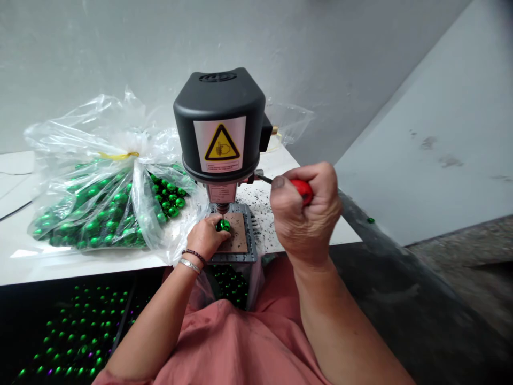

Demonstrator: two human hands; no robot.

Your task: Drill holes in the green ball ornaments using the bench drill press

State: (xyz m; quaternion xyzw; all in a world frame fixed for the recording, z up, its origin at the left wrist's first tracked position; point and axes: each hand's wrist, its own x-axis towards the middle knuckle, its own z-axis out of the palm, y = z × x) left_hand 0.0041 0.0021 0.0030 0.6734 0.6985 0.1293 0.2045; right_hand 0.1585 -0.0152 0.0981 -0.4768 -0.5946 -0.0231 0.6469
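Note:
A black drill press with a yellow warning label stands on the white table. Beneath its bit, a shiny green ball rests on a brown board over the metal base. My left hand pinches this ball from the left, fingertips close to the bit. A dark beaded bracelet and a silver one circle that wrist. My right hand is wrapped round the red knob of the press lever, to the right of the machine.
A clear plastic bag of green balls, with a yellow tie, lies left of the press. Dark shavings litter the table. More green balls show below the table edge and on my lap. A wall rises behind.

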